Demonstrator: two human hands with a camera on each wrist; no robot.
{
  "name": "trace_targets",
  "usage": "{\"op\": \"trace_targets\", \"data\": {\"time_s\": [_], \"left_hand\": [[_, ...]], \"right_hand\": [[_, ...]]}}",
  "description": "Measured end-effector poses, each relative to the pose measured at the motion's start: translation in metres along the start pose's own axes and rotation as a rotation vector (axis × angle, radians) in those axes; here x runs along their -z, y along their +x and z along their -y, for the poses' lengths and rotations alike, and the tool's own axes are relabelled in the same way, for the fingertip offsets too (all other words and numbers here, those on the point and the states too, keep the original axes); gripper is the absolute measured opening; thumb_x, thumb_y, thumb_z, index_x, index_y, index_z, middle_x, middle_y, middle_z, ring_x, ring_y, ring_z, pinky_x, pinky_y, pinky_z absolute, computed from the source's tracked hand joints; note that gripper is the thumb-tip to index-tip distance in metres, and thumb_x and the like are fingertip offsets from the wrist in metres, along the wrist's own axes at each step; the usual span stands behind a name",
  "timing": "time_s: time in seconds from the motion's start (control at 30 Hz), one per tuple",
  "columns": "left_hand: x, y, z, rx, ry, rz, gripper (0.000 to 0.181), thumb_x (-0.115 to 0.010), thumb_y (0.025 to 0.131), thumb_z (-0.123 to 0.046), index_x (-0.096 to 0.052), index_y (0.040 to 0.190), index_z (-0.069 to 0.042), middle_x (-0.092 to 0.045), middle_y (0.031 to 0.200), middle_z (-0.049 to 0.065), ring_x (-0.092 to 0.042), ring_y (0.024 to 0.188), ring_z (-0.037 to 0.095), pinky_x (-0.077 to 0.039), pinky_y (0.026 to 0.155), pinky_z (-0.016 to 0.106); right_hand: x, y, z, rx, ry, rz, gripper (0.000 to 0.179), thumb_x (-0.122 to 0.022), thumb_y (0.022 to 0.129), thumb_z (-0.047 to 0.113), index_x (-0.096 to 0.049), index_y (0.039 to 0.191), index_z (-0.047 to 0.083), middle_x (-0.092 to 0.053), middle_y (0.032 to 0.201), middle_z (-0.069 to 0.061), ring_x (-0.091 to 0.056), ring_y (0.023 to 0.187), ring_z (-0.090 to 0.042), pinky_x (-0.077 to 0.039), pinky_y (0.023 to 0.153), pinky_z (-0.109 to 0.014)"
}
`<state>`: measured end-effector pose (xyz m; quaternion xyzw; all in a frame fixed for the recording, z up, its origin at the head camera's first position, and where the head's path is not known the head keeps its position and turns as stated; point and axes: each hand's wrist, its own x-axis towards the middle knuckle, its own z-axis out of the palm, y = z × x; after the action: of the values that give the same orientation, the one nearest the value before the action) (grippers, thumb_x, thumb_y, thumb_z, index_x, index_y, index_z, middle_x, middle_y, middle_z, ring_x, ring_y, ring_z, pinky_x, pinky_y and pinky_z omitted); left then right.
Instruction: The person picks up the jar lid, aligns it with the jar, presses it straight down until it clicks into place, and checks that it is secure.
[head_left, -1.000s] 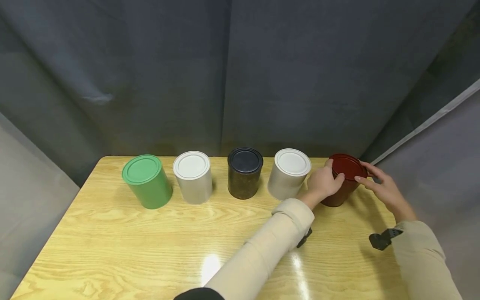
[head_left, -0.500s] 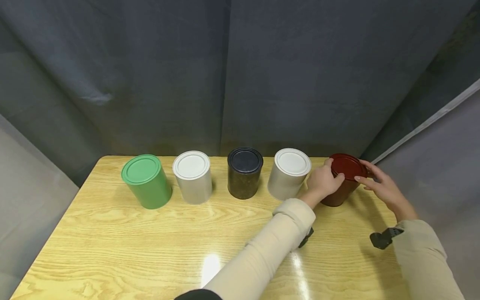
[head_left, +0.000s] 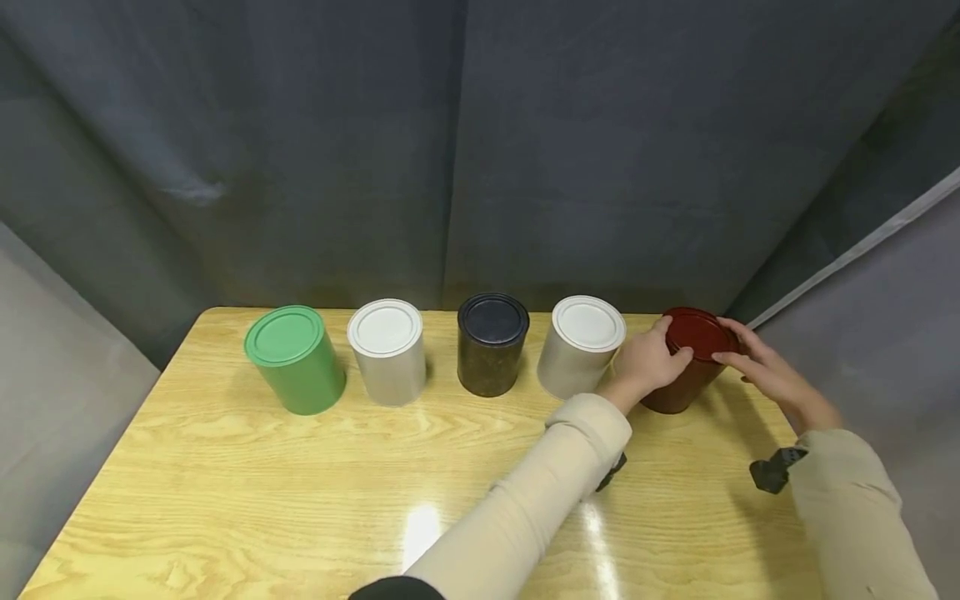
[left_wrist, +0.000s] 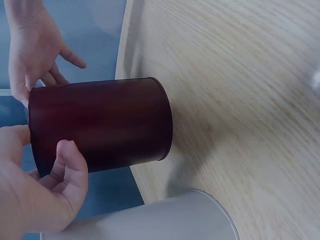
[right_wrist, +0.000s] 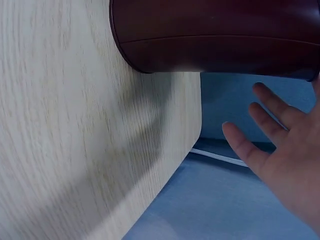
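Note:
At the right end of a row of lidded cans stands a dark red can (head_left: pixel 678 387), upright on the wooden table. My left hand (head_left: pixel 647 362) grips its upper left side, thumb toward the front and a finger at the rim; the left wrist view shows the bent fingers against the red can (left_wrist: pixel 105 122). On the opposite side my right hand (head_left: pixel 772 375) touches the rim with spread fingers. In the right wrist view several fingers of the right hand (right_wrist: pixel 295 145) stand apart from the can's wall. Close to the left hand is a white-lidded can (head_left: pixel 573 362).
Farther left along the back stand a black can (head_left: pixel 491 362), another white-lidded can (head_left: pixel 390 367) and a green can (head_left: pixel 300 371). Dark curtains (head_left: pixel 600 167) hang behind the wooden table (head_left: pixel 300 500). The table's right back corner lies near the red can.
My right wrist and forearm have shifted slightly to the right. The left hand keeps its place on the red can, and the cans stay where they were.

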<state>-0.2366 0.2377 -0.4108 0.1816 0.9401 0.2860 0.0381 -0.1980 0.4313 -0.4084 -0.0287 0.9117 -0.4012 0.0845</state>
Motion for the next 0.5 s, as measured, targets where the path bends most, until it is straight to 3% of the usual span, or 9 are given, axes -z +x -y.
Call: {"op": "trace_targets", "data": {"time_s": [0.13, 0.27, 0.37, 0.5], "left_hand": [[0.001, 0.000, -0.006, -0.026, 0.051, 0.008, 0.056, -0.048, 0.088, -0.051, -0.038, 0.138, -0.029, -0.063, 0.106, -0.012, -0.061, 0.086, 0.004, -0.045, 0.064, 0.019], [0.003, 0.000, -0.012, -0.033, 0.113, 0.004, 0.056, -0.047, 0.089, -0.050, -0.035, 0.139, -0.029, -0.064, 0.081, -0.012, -0.057, 0.063, 0.003, -0.041, 0.050, 0.021], [0.006, -0.002, -0.011, -0.050, 0.133, -0.021, 0.058, -0.049, 0.089, -0.048, -0.031, 0.141, -0.027, -0.055, 0.061, -0.011, -0.048, 0.048, 0.004, -0.035, 0.042, 0.022], [0.008, -0.006, -0.006, -0.123, 0.100, -0.094, 0.054, -0.050, 0.090, -0.043, -0.036, 0.137, -0.021, -0.055, 0.061, -0.010, -0.047, 0.047, 0.003, -0.034, 0.041, 0.020]], "right_hand": [[0.005, -0.006, -0.001, -0.011, -0.012, 0.000, 0.068, -0.039, 0.098, 0.032, 0.003, 0.147, 0.012, -0.020, 0.137, -0.032, -0.023, 0.119, -0.051, -0.029, 0.081, -0.064], [0.005, -0.008, 0.000, -0.007, -0.036, -0.041, 0.070, -0.044, 0.096, 0.033, -0.001, 0.147, 0.013, -0.012, 0.143, -0.030, -0.015, 0.124, -0.052, -0.022, 0.084, -0.068], [0.002, -0.010, 0.003, 0.009, -0.077, -0.107, 0.071, -0.048, 0.094, 0.034, -0.007, 0.147, 0.011, -0.014, 0.142, -0.031, -0.015, 0.124, -0.052, -0.019, 0.084, -0.069], [-0.004, -0.017, 0.009, 0.042, -0.113, -0.231, 0.067, -0.051, 0.093, 0.032, -0.018, 0.145, 0.003, -0.022, 0.136, -0.033, -0.024, 0.118, -0.051, -0.026, 0.080, -0.066]]}}
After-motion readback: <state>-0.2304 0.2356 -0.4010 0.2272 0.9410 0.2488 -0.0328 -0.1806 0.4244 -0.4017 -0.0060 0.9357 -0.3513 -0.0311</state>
